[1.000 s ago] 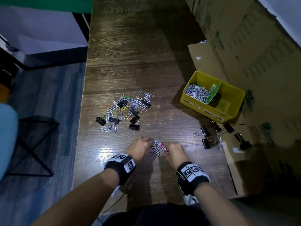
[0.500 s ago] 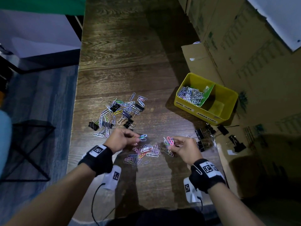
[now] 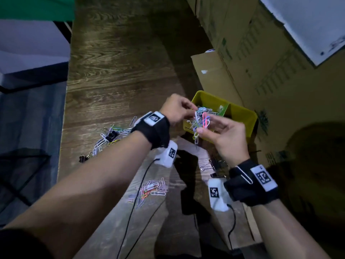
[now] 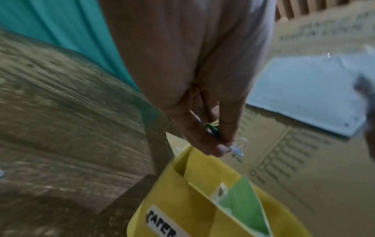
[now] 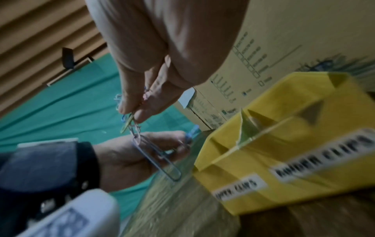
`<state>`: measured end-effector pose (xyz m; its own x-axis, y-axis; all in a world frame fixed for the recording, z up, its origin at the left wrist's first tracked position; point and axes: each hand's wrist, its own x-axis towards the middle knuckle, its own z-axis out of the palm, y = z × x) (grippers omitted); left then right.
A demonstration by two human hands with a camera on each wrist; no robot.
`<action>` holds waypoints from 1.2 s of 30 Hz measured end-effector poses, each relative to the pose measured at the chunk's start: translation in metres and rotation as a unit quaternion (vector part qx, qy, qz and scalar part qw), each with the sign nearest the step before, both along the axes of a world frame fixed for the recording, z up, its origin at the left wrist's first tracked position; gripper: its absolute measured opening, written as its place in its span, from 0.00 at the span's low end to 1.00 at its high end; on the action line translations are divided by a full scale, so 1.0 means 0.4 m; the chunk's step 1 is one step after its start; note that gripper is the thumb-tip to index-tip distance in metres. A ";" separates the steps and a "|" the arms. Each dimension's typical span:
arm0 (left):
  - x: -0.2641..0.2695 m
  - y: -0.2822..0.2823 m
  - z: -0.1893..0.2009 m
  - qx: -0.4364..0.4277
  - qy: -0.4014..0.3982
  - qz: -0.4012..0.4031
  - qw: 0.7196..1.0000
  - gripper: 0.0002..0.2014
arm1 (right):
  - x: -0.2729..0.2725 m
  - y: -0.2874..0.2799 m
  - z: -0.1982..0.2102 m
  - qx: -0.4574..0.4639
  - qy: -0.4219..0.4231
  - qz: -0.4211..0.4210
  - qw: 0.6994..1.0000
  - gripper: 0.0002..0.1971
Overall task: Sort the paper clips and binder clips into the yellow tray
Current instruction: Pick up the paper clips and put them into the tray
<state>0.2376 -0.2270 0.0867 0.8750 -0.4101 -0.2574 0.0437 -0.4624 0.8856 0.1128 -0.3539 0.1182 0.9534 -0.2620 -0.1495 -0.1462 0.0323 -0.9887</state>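
Both hands are raised at the near-left corner of the yellow tray [image 3: 244,116]. My left hand [image 3: 191,109] pinches a few paper clips [image 4: 235,146] above the compartment labelled for paper clips. My right hand [image 3: 207,126] pinches a tangled bunch of coloured paper clips [image 3: 202,121], and a linked chain of clips [image 5: 158,158] dangles from it. A heap of paper clips [image 3: 206,109] lies in the tray's left compartment, beside a green divider [image 3: 224,110]. The right compartment's floor is hidden from me.
A mixed pile of paper clips and black binder clips [image 3: 107,140] lies on the wooden table at the left. Loose coloured paper clips [image 3: 152,187] lie near me. Several binder clips [image 3: 214,166] sit under my right wrist. Cardboard boxes [image 3: 261,62] stand on the right.
Both hands rose from the table with paper clips and moved up and right to the tray. Some coloured clips stayed on the table. The camera tilted right.
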 end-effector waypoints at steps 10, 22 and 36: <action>-0.010 -0.051 -0.061 0.157 -0.124 -0.076 0.977 0.11 | 0.196 -0.089 -0.031 -0.103 0.020 -0.063 0.992 0.21; -0.252 0.214 -0.212 0.174 -0.187 -0.275 0.927 0.16 | 0.187 -0.057 -0.122 -0.441 0.122 0.117 0.881 0.29; -0.535 0.541 -0.264 0.337 -0.259 -0.254 0.869 0.36 | -0.197 0.227 -0.229 -0.420 0.071 0.335 0.840 0.32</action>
<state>0.0236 -0.0104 -0.0187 0.6955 -0.6856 -0.2150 -0.6408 -0.7272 0.2462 0.0339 -0.2632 0.0265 0.9172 0.2566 -0.3047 0.0285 -0.8052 -0.5923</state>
